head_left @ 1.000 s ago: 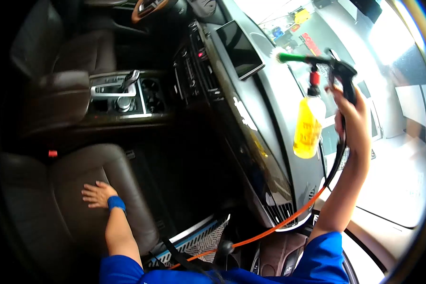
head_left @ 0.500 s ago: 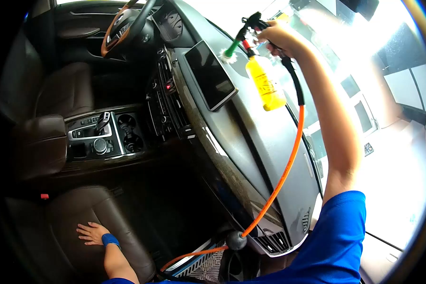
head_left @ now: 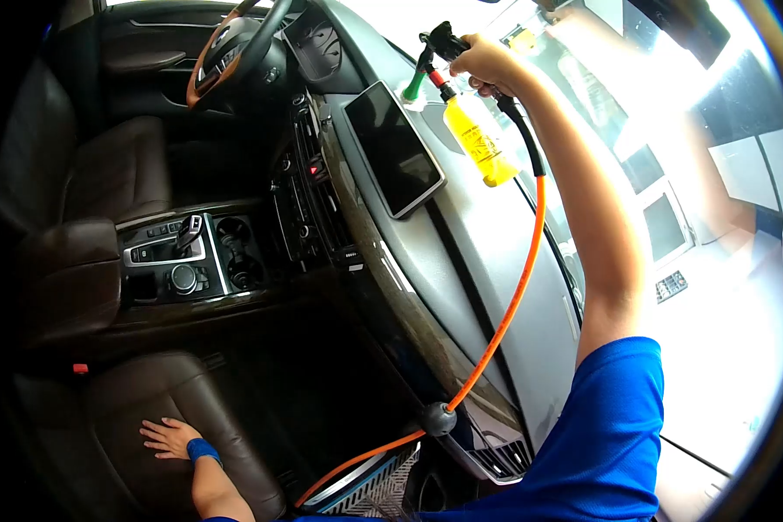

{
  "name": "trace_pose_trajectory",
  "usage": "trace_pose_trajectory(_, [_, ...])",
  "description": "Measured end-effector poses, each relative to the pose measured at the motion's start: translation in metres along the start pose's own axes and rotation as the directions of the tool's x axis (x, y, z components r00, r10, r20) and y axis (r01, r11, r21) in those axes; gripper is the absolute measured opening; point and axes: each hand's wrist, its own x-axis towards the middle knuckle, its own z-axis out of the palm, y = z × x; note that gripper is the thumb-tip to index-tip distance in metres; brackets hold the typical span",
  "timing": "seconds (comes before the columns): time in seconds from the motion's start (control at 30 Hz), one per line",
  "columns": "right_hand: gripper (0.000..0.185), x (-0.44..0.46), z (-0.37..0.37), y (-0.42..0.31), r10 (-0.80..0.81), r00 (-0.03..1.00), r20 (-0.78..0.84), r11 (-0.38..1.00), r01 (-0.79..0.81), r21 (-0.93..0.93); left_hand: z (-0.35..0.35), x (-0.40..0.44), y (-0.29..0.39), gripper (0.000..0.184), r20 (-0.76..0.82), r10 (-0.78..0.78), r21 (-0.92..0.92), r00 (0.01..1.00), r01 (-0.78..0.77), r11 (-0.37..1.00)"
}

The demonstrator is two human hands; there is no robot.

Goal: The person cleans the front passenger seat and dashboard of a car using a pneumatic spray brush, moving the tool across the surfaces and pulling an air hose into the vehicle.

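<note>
Green nozzle [head_left: 415, 85] nearer screen [head_left: 394, 150], over dashboard [head_left: 487, 224]

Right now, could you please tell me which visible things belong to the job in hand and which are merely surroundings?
Apparently in the job:
spray gun in the right hand
yellow bottle
green nozzle
orange hose
probably the dashboard

Apparently surroundings:
steering wheel
gear lever
control dial
red buckle

At upper centre I see a yellow bottle [head_left: 471, 139] with dark lettering, a red collar [head_left: 437, 78] and a green nozzle [head_left: 416, 85]; below, an orange hose [head_left: 515, 313]. Lower left I get a dark brown seat [head_left: 135, 400] and blue wristband [head_left: 203, 450]; lower right, a blue sleeve [head_left: 609, 418].
</note>
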Motion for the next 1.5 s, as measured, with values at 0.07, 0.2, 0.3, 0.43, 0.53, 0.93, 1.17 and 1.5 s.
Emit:
trace_pose_trajectory(0.07, [0.044,0.002,0.001,-0.002,0.024,1.000,0.010,0.999,-0.024,-0.028,0.002,0.001,-0.001,0.053,-0.006,-0.002,0.003,1.000,0.002,1.000])
trace_pose_trajectory(0.2, [0.041,0.011,0.012,0.005,0.006,0.999,-0.047,0.993,-0.012,-0.116,-0.008,-0.001,-0.001,0.054,0.013,0.008,0.013,1.000,-0.008,1.000])
trace_pose_trajectory(0.3, [0.037,0.019,0.017,0.013,0.003,0.995,-0.101,0.975,-0.026,-0.222,-0.006,0.001,0.001,0.054,0.026,0.009,0.021,1.000,-0.010,1.000])
trace_pose_trajectory(0.43, [0.034,0.027,0.011,0.031,0.072,0.997,-0.010,0.934,-0.070,-0.349,0.000,0.000,-0.001,0.054,-0.001,0.019,0.003,1.000,-0.019,1.000])
trace_pose_trajectory(0.53, [0.037,0.022,0.009,0.052,0.130,0.989,-0.069,0.945,-0.145,-0.295,0.004,0.001,-0.002,0.054,-0.029,0.024,-0.041,0.999,-0.026,0.999])
trace_pose_trajectory(0.93, [0.028,-0.018,-0.022,0.113,0.328,0.944,-0.026,0.894,-0.319,-0.315,0.020,0.003,-0.003,0.054,-0.100,0.062,-0.076,0.993,-0.070,0.995])
trace_pose_trajectory(1.17, [0.027,-0.062,-0.028,0.136,0.395,0.919,-0.009,0.878,-0.380,-0.291,0.033,0.006,-0.003,0.055,-0.169,0.061,-0.116,0.984,-0.081,0.990])
trace_pose_trajectory(1.5, [0.013,-0.113,-0.041,0.165,0.443,0.897,-0.018,0.746,-0.379,-0.547,0.046,0.008,-0.002,0.057,-0.252,0.037,-0.295,0.967,-0.114,0.949])
